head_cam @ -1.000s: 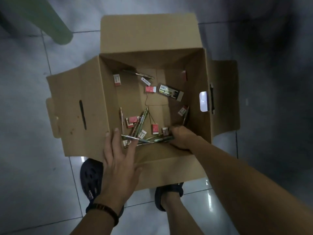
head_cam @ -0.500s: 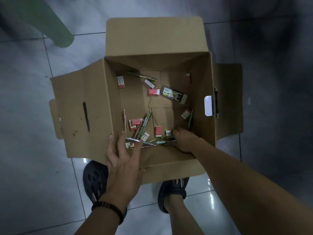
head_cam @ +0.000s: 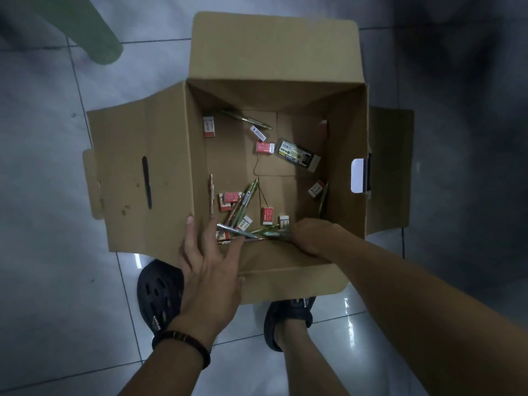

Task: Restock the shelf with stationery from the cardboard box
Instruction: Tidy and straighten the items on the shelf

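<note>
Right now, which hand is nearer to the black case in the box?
Right. The right hand, in the box gripping pens, is on the near side of the black case; the left hand, fingers straight, is at the near-left rim, farther off.

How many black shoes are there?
2. One black shoe is partly hidden by the left hand, at the cardboard box's near-left corner; the other peeks out beneath the box's near flap.

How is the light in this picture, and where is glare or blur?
Head view: dim overall, darkest at right; glare on the floor tiles near the feet and at the handle hole of the cardboard box; small labels too soft to read.
</note>
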A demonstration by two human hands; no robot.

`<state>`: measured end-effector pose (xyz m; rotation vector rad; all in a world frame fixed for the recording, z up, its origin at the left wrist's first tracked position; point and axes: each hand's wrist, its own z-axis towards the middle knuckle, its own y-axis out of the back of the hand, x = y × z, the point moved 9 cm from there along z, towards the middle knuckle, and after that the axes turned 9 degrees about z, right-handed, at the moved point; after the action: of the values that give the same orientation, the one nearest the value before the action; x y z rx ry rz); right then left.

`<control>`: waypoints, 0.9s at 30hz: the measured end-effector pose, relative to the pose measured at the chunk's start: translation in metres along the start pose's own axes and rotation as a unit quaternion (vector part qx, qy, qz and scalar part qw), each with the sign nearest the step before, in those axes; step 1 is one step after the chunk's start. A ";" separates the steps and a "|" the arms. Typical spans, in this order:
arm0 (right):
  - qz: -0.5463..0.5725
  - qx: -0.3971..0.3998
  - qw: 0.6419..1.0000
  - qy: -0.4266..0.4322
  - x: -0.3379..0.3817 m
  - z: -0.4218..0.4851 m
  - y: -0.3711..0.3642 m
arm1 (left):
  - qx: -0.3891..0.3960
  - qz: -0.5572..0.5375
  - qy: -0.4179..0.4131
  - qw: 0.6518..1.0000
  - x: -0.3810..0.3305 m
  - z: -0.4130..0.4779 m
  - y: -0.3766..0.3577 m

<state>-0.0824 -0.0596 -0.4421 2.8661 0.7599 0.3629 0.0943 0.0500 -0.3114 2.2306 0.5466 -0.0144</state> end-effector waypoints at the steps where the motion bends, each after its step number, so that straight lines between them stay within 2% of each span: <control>1: -0.002 0.002 1.000 -0.005 0.002 -0.005 0.003 | 0.003 -0.008 0.002 1.000 -0.001 0.000 0.003; 6: -0.042 0.043 0.998 -0.004 0.017 -0.025 0.002 | 0.015 -0.036 0.027 0.999 -0.008 -0.001 0.028; 12: -0.067 0.032 0.997 -0.027 0.010 -0.017 -0.008 | 0.019 -0.034 0.027 0.999 -0.010 0.006 0.019; 17: 0.001 0.019 1.000 -0.016 0.017 -0.049 0.016 | 0.014 -0.027 0.013 0.999 -0.014 -0.004 0.019; 20: 0.105 -0.007 0.993 0.045 0.045 -0.104 0.057 | 0.003 -0.049 -0.014 0.999 -0.024 -0.023 0.056; 24: 0.149 0.036 0.980 0.126 0.108 -0.208 0.113 | -0.031 -0.016 -0.105 0.994 -0.045 -0.056 0.137; 27: 0.176 0.061 0.971 0.147 0.154 -0.282 0.156 | -0.047 -0.020 -0.147 0.988 -0.052 -0.088 0.204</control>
<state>0.0433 -0.0918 -0.1095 3.1025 0.3116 0.8284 0.1115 -0.0216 -0.0954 2.0759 0.4211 -0.3265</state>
